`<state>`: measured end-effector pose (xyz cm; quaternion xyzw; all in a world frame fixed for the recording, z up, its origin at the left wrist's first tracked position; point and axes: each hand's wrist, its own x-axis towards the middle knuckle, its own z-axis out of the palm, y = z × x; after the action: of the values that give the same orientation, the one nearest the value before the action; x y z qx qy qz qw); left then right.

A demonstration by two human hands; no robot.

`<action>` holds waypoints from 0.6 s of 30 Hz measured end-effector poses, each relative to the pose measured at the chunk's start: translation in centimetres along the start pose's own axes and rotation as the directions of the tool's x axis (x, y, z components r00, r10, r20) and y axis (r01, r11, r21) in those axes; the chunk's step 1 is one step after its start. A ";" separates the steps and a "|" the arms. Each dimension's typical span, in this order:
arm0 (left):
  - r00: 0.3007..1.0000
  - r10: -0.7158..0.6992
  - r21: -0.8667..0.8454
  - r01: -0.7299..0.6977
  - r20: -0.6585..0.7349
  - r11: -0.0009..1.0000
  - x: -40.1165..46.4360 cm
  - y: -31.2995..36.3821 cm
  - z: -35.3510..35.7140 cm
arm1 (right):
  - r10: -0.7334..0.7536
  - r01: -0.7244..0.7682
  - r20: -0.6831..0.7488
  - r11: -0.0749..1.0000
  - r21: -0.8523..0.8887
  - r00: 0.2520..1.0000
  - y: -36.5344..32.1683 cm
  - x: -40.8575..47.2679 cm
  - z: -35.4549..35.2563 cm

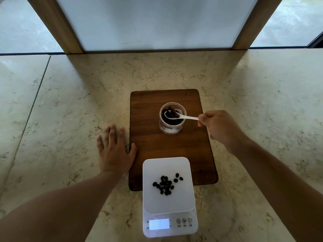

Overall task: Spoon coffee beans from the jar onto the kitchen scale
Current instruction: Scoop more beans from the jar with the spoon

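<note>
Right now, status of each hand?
Left hand: open, flat on the marble counter, holding nothing.
Right hand: closed on the white spoon, its bowl in the coffee bean jar.

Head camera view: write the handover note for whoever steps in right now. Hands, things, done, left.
Right hand: pinching the white spoon by its handle end, bowl loaded with beans at the mouth of the jar.
Left hand: flat on the counter, open, thumb at the edge of the wooden board.
Jar stands on the board; scale sits nearer, overlapping the board's front edge.
Done: a small pile of beans lies on the scale platform.
Left: carry this spoonful over and tip it out. Display unreadable.
</note>
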<state>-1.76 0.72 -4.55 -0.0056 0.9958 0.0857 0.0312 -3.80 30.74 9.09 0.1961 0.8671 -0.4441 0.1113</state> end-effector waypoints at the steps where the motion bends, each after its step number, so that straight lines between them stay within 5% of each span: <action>1: 1.000 -0.002 -0.002 0.002 0.000 1.000 0.1 0.0 0.0 | -0.005 0.005 0.014 1.000 0.003 1.000 0.2 -0.4 -0.2; 18: 1.000 -0.021 -0.009 0.021 -0.005 1.000 0.0 0.0 0.0 | -0.040 0.059 0.200 0.994 -0.091 0.979 7.9 -9.5 2.9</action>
<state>-1.75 0.77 -4.57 -0.0163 0.9954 0.0897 0.0294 8.22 30.30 5.17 0.1238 0.8768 -0.4217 0.1951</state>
